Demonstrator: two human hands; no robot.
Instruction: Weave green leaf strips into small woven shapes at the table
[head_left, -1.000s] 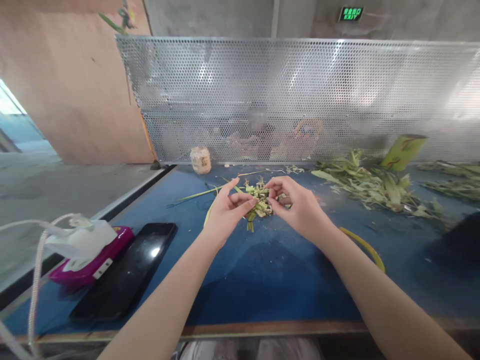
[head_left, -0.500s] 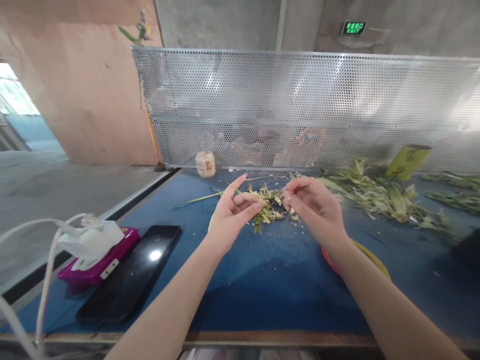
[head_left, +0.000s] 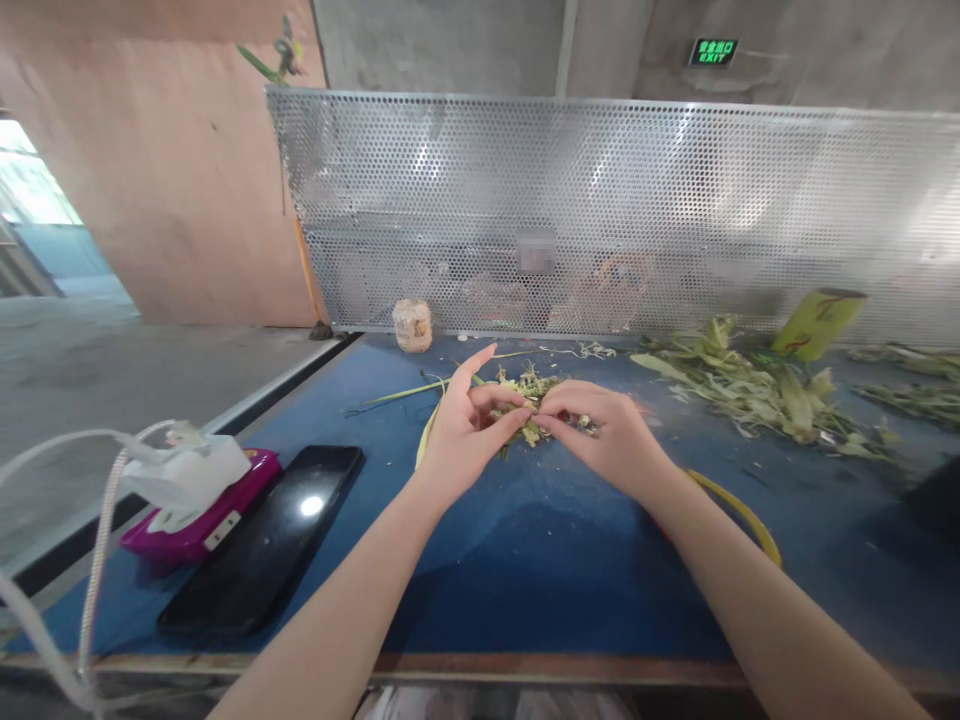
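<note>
My left hand [head_left: 469,420] pinches with thumb and middle finger, its index finger stretched up. My right hand [head_left: 600,430] is closed too, thumb and finger pressed together. The fingertips of both hands meet above a small heap of pale green plant scraps [head_left: 529,380] on the blue table [head_left: 525,560]. Whatever sits between the fingertips is too small and covered to name. Long green stalks [head_left: 397,397] lie left of the heap, partly behind my left hand. Under my right forearm shows part of a yellow ring-shaped rim [head_left: 739,510].
Left of my arms lie a black phone [head_left: 277,535] and a purple power strip [head_left: 195,525] with a white plug and cables. At the back are a pale wrapped roll [head_left: 412,326], a leafy pile [head_left: 750,385], a yellow-green cylinder [head_left: 821,322] and a perforated metal screen [head_left: 480,190].
My right hand has moved left and slightly down, so its fingertips now meet those of my left hand. My left hand stays nearly in place, still pinching.
</note>
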